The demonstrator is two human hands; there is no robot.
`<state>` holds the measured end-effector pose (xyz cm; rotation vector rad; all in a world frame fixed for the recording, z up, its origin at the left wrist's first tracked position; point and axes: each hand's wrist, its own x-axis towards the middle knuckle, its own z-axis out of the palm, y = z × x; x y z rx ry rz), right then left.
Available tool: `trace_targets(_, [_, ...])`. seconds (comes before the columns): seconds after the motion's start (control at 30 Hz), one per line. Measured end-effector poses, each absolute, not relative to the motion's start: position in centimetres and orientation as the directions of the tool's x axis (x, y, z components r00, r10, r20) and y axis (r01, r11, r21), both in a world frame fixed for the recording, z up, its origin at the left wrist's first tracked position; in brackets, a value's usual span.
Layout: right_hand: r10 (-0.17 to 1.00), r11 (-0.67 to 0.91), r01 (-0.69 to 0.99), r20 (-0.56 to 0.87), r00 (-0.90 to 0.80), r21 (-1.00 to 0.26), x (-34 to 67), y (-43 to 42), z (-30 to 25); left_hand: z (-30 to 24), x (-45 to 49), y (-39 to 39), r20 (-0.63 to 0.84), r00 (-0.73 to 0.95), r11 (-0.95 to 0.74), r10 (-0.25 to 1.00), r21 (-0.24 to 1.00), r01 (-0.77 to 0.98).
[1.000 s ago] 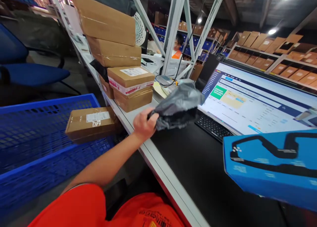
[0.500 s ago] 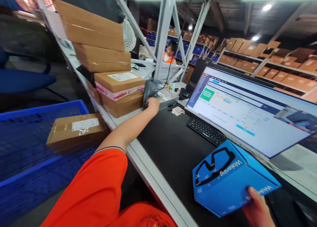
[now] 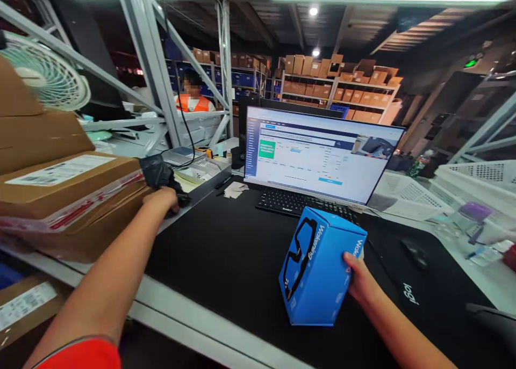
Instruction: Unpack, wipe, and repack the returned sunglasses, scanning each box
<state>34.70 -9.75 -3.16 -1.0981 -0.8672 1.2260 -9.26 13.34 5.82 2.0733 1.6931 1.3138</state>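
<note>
My right hand grips the right side of a blue "Wakening" box, the thumb showing on its face and the other fingers hidden behind. The box is held upright and slightly tilted over the black desk mat, below the keyboard. At the far left of the desk, my left hand is closed on a crumpled black plastic bag; its fingertips are partly hidden. The bag lies between a taped carton and a grey tray.
A monitor stands behind the keyboard. On the right are a mouse and white baskets. Paper scraps lie near the tray. A fan stands at the left, and a person in an orange vest is beyond the frame.
My view has turned to the right. The blue box has tipped more upright in my right hand. My left hand stays at the black bag, which looks lower and more crumpled.
</note>
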Motion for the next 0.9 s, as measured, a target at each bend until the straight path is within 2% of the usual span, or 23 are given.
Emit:
trace_targets(0.1, [0.968, -0.062, -0.332, -0.137, 0.208, -0.941, 34.5, -8.8, -2.8, 5.1, -7.3, 11.3, 0.533, -0.003, -0.362, 0.846, 0.580, 0.730])
trace_targets(0.2, [0.963, -0.087, -0.354, -0.170, 0.208, -0.931, 33.6, -7.9, -2.9, 2.6, -2.4, 7.1, 0.490, 0.195, -0.483, 0.850, 0.577, 0.659])
trace_targets(0.27, [0.962, -0.091, -0.379, -0.180, 0.204, -0.921, 32.6, -7.8, -3.2, 0.8, 1.7, 3.8, 0.325, 0.359, -0.459, 0.875, 0.793, 0.401])
trace_targets(0.33, [0.964, -0.108, -0.415, -0.196, 0.178, -0.903, 31.5, -8.1, -3.5, -0.5, 5.4, 1.0, 0.113, 0.555, -0.297, 0.824, 0.920, 0.254])
trace_targets(0.4, [0.970, -0.114, -0.433, -0.195, 0.148, -0.894, 30.6, -8.7, -3.6, -0.9, 8.0, -0.5, -0.041, 0.653, -0.184, 0.756, 0.944, 0.272])
trace_targets(0.5, [0.983, -0.066, -0.370, -0.123, 0.133, -0.927, 30.2, -9.5, -3.4, -0.5, 9.5, -1.1, -0.062, 0.696, -0.174, 0.715, 0.949, 0.263])
trace_targets(0.57, [0.996, -0.006, -0.221, -0.025, 0.084, -0.975, 31.0, -9.4, -3.0, -0.3, 9.4, -1.1, -0.053, 0.699, -0.068, 0.713, 0.987, 0.144])
trace_targets(0.63, [0.991, 0.097, 0.130, 0.108, 0.079, -0.987, 33.0, -8.8, -2.5, -0.2, 9.0, -1.2, -0.137, 0.687, 0.183, 0.713, 0.983, 0.007])
trace_targets(0.7, [0.955, 0.119, 0.542, 0.246, 0.168, -0.832, 35.9, -7.8, -2.1, -0.2, 8.5, -1.3, -0.294, 0.623, 0.439, 0.724, 0.894, -0.088])
trace_targets(0.73, [0.924, 0.067, 0.655, 0.294, 0.243, -0.753, 37.5, -7.4, -2.0, -0.2, 8.2, -1.3, -0.371, 0.559, 0.520, 0.741, 0.845, -0.129])
trace_targets(0.8, [0.858, -0.077, 0.741, 0.334, 0.389, -0.667, 40.5, -6.6, -2.2, -0.1, 7.9, -1.1, -0.466, 0.402, 0.576, 0.788, 0.788, -0.217])
trace_targets(0.9, [0.778, -0.291, 0.736, 0.296, 0.554, -0.611, 43.9, -6.0, -3.5, 0.0, 7.6, -0.4, -0.484, 0.259, 0.546, 0.836, 0.779, -0.308])
